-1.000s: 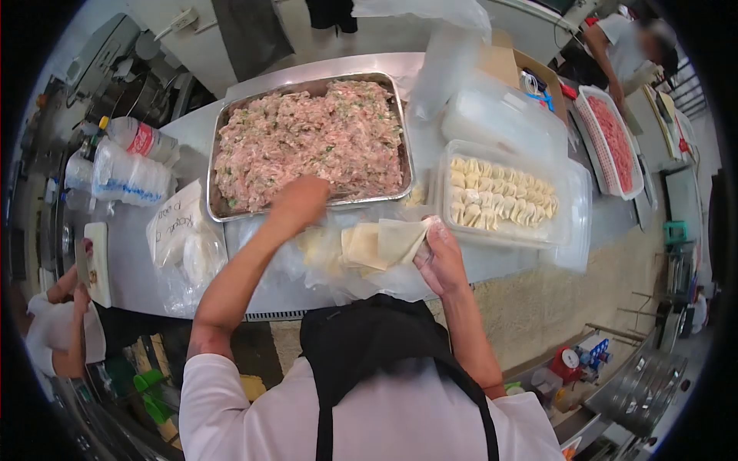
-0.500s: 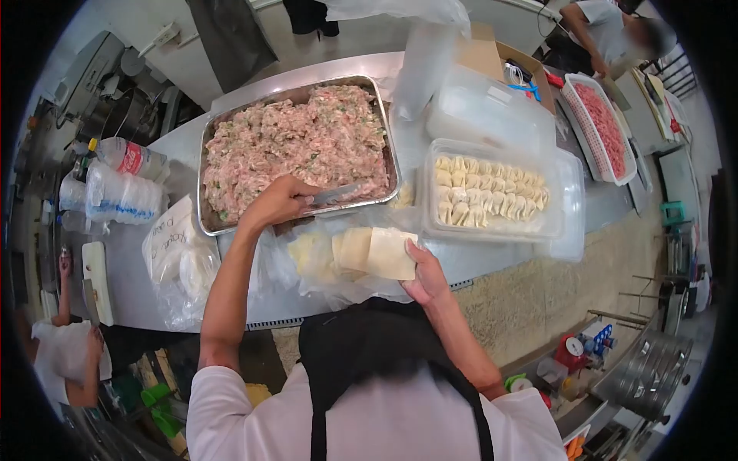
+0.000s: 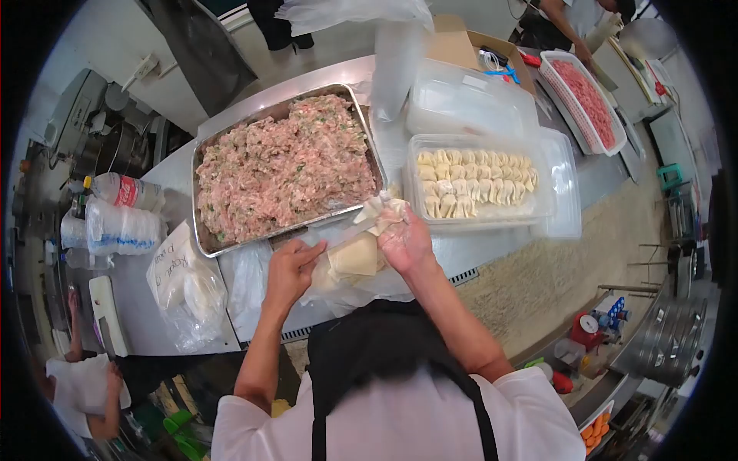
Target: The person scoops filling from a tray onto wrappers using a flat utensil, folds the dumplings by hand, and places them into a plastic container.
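My left hand (image 3: 290, 272) is closed around a flat metal spatula (image 3: 348, 234), whose tip reaches to the wrapper in my right hand. In my right hand (image 3: 407, 243) lies a dough wrapper (image 3: 383, 210), partly folded over; any filling inside it is too small to tell. Below the spatula, a stack of square wrappers (image 3: 354, 256) rests on plastic. A large metal tray (image 3: 369, 127) of minced meat mixture (image 3: 284, 165) is just beyond my hands. Rows of folded dumplings (image 3: 473, 183) sit in a clear plastic container (image 3: 538, 219) to the right.
Bagged goods (image 3: 191, 284) and plastic bottles (image 3: 127, 192) stand at the left. A clear lid (image 3: 473, 100), a cardboard box (image 3: 453, 42) and a basket of meat (image 3: 588, 107) are at the back right. Co-workers are at the lower left (image 3: 84, 388) and upper right (image 3: 573, 19).
My left hand has brought the spatula from the meat tray over to my right hand. My right hand has lifted the wrapper off the stack and turned its palm up. The view has shifted.
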Tool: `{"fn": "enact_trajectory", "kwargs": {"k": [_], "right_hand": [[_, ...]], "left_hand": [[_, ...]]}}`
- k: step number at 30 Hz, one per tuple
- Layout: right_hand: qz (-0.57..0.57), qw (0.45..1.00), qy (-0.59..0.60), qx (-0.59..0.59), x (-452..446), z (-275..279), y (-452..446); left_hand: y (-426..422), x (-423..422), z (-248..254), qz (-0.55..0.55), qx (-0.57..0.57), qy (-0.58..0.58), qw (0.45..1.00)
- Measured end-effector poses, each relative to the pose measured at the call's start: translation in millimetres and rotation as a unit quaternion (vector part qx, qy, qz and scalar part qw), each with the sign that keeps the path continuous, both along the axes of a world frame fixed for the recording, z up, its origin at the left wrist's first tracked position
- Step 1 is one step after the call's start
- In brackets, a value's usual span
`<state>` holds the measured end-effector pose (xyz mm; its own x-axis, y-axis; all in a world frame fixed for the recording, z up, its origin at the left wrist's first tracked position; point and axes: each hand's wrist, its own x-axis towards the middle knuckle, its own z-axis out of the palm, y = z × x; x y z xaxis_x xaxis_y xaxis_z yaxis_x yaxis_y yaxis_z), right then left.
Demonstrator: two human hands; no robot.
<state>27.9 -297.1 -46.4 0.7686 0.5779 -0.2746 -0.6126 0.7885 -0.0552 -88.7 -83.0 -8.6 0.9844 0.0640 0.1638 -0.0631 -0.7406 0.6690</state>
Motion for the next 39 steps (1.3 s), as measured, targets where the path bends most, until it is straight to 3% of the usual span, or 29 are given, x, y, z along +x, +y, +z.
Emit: {"fn": "enact_trajectory", "kwargs": {"k": [2,5,7,8,11,15,19,23,25,28,30,31,32,33,35,36,39], "right_hand": [[-0.068,0.985,0.039,-0.15,0,16,-1],[-0.037,0.983,0.049,-0.17,-4,31,3],[-0.024,0.987,0.014,-0.161,-6,27,7],[-0.018,0.988,-0.019,-0.151,-6,25,9],[-0.035,0.98,0.02,-0.196,-3,30,3],[-0.033,0.986,-0.006,-0.165,-6,31,3],[-0.039,0.984,-0.029,-0.171,-1,34,2],[-0.026,0.987,-0.055,-0.147,-8,35,0],[-0.006,0.987,-0.093,-0.13,-5,36,0],[0.02,0.984,-0.144,-0.102,-4,44,-8],[0.043,0.983,-0.153,-0.095,-12,38,-13],[0.018,0.93,-0.254,-0.264,-13,28,-10],[-0.007,0.839,-0.344,-0.422,-15,18,-8],[-0.008,0.838,-0.343,-0.423,-17,27,-8],[0.023,0.631,-0.475,-0.612,-18,53,-9],[-0.037,0.573,-0.553,-0.604,-16,45,-11],[-0.074,0.534,-0.592,-0.599,-11,28,-24]], "left_hand": [[-4,-10,31,0.022,-0.005,0.003,1.0],[-21,-9,44,0.057,-0.026,-0.029,0.998],[-31,0,24,0.038,0.056,-0.085,0.994],[-26,0,5,0.019,0.06,-0.064,0.996],[-12,-13,24,0.018,0.082,-0.017,0.996],[-29,4,38,0.018,0.025,-0.087,0.996],[-16,-6,36,0.002,0.041,-0.001,0.999],[-30,0,54,0.025,0.015,-0.08,0.996],[-26,2,29,0.015,0.029,-0.057,0.998],[-17,5,39,-0.02,-0.039,-0.009,0.999],[-16,-1,60,0.029,-0.088,-0.004,0.996],[-15,-2,66,0.027,-0.089,-0.003,0.996],[-15,-3,71,0.019,-0.087,0.014,0.996],[-16,-4,76,0.011,-0.085,0.032,0.996],[-18,-6,81,-0.019,-0.06,0.056,0.996],[-20,-6,84,-0.051,-0.036,0.08,0.995],[-5,-10,101,-0.049,-0.051,0.061,0.996]]}}
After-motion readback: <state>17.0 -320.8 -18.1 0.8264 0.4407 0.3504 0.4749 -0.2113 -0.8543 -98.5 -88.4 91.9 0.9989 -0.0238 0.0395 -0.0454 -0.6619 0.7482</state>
